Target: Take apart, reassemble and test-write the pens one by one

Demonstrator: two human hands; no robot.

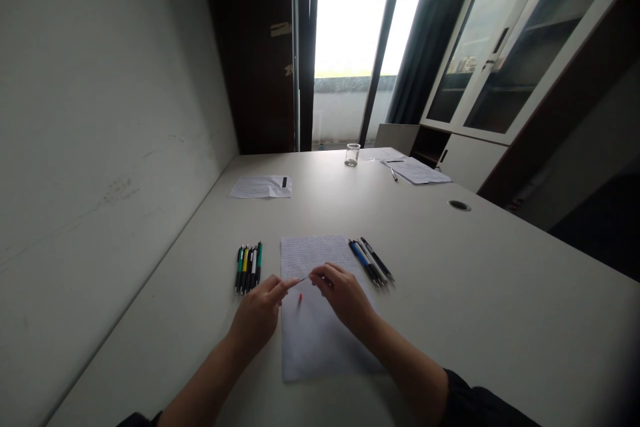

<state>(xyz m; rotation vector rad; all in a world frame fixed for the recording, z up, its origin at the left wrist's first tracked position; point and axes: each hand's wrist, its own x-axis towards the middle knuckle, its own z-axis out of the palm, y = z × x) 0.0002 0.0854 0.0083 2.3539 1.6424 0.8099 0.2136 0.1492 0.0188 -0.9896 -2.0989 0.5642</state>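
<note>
Above a lined sheet of paper (320, 347), my left hand (264, 307) and my right hand (340, 290) meet at a thin, small piece (303, 279) held between their fingertips. It looks like a slim pen part, too small to name surely. Both hands are closed in a pinch. A small red piece (300, 298) lies on the sheet just below them. Several pens (249, 268) with green, yellow, white and black barrels lie left of the sheet. To its right are several more pens (371, 260), blue, white and black.
A clear glass (352, 155) stands at the table's far edge. Papers (419, 171) with a pen (394, 174) lie at the back right, another sheet (257, 187) at the back left. A round cable hole (459, 205) is at the right; a wall (125, 147) borders the left.
</note>
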